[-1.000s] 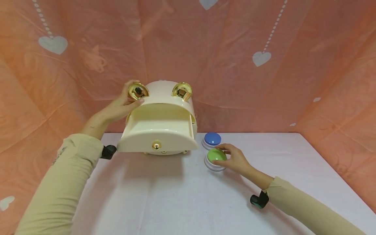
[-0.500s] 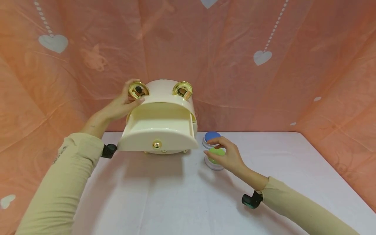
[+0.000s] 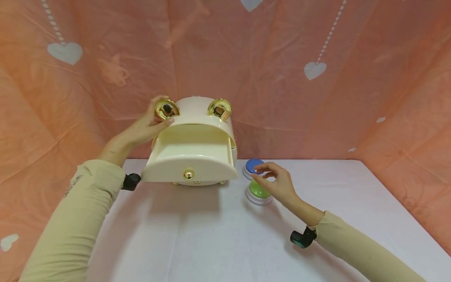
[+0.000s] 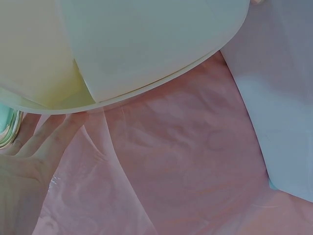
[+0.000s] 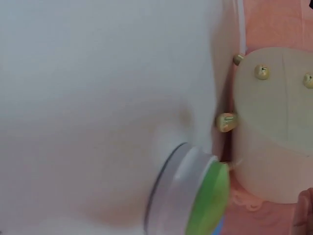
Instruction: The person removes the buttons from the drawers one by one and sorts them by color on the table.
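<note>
A cream frog-like drawer box [image 3: 201,109] stands at the back, its upper drawer [image 3: 188,168] pulled out toward me. Two gold cup-shaped eyes top it. My left hand [image 3: 142,127] holds the box at its upper left, thumb on the front rim and fingers round the left gold eye [image 3: 167,109]. Its fingers lie against the box side in the left wrist view. My right hand [image 3: 280,186] hovers with loosely bent, parted fingers over a green push button [image 3: 258,190] on a white base. Behind it sits a blue push button [image 3: 253,165], partly covered by the fingers.
A white-covered table [image 3: 211,243] carries everything. An orange-pink curtain [image 3: 275,98] with white hearts hangs behind and at both sides. Small gold feet and knobs [image 5: 261,72] show on the box in the right wrist view.
My right hand has let go of the green button and lifted off it, rising slightly toward the blue one. My left hand and the drawer box have stayed in place.
</note>
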The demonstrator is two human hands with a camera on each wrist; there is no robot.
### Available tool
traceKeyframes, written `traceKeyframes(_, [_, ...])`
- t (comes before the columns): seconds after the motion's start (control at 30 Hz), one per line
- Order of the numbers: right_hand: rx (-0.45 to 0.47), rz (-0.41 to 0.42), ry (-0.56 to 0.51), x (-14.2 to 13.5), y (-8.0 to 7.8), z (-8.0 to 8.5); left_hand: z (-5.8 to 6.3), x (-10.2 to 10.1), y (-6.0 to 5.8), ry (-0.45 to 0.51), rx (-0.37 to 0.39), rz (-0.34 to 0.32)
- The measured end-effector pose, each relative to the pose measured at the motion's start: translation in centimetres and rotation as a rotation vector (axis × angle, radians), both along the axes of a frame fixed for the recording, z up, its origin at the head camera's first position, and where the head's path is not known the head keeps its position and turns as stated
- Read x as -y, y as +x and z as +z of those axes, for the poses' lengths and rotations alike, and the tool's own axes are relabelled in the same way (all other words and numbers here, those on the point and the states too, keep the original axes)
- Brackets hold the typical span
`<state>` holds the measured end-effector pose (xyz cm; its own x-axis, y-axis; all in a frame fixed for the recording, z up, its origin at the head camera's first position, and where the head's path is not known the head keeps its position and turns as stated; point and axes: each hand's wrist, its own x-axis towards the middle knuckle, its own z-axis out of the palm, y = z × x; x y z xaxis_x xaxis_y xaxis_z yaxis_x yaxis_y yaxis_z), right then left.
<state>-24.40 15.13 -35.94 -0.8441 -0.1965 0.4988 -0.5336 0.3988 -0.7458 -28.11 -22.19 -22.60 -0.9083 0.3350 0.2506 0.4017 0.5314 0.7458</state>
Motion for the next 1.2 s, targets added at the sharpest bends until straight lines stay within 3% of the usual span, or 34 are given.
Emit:
traceKeyframes(0.3, [-0.197, 0.121, -0.221, 2.4, 1.7, 2.1, -0.1, 0.0, 0.0, 0.009, -0.012, -0.013])
traceKeyframes(0.57, [-0.439, 0.204, -0.301, 5.5, 2.9, 3.3, -0.1, -0.1, 0.1, 0.013, -0.021, -0.013])
traceKeyframes(0.8, [-0.473, 0.201, -0.325, 7.4, 3.3, 3.9, 0.1, -0.3, 0.3, 0.006, -0.001, -0.001])
traceKeyframes(1.03, [-0.534, 0.273, -0.331, 8.9, 3.5, 4.2, 0.2, -0.1, 0.2, -0.015, 0.021, 0.015])
traceKeyframes(1.2, [-0.525, 0.305, -0.299, 10.1, 3.9, 4.1, 0.2, -0.1, 0.2, -0.016, 0.029, 0.019])
